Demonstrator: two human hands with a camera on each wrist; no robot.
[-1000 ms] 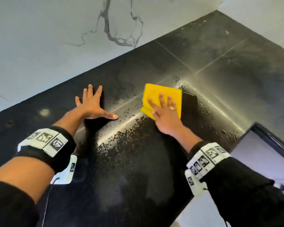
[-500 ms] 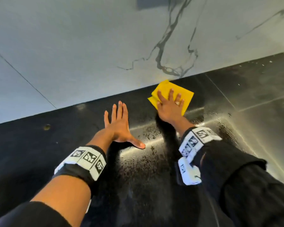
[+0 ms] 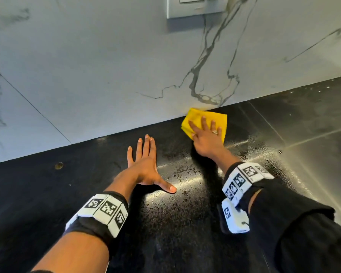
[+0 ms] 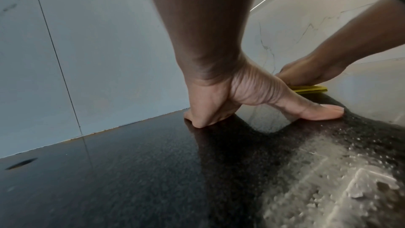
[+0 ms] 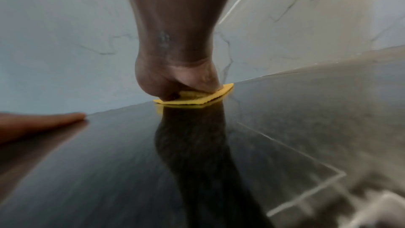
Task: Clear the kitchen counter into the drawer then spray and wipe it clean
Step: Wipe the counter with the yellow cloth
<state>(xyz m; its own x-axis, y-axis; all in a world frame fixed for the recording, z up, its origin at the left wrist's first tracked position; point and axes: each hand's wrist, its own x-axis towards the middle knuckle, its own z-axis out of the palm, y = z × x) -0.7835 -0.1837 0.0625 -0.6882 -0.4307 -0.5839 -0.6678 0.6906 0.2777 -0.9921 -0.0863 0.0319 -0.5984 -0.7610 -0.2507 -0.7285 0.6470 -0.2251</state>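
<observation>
A folded yellow cloth (image 3: 211, 118) lies flat on the black counter (image 3: 87, 178), its far edge against the marble wall. My right hand (image 3: 206, 133) presses down on it with fingers spread and straight. The cloth (image 5: 195, 100) shows under that palm in the right wrist view and as a thin yellow strip (image 4: 309, 89) in the left wrist view. My left hand (image 3: 144, 164) lies flat on the bare counter to the left of the cloth, fingers straight, thumb out to the right. Wet spray droplets (image 3: 187, 172) speckle the counter between and in front of both hands.
The marble backsplash (image 3: 106, 75) rises right behind the cloth, with a grey socket plate (image 3: 193, 6) high on it. A small round mark (image 3: 59, 165) sits on the counter at the left. A seam line (image 3: 268, 123) crosses the counter at the right.
My right hand has pushed the cloth away from me across the wet counter until it meets the wall. The left hand has stayed flat on the counter.
</observation>
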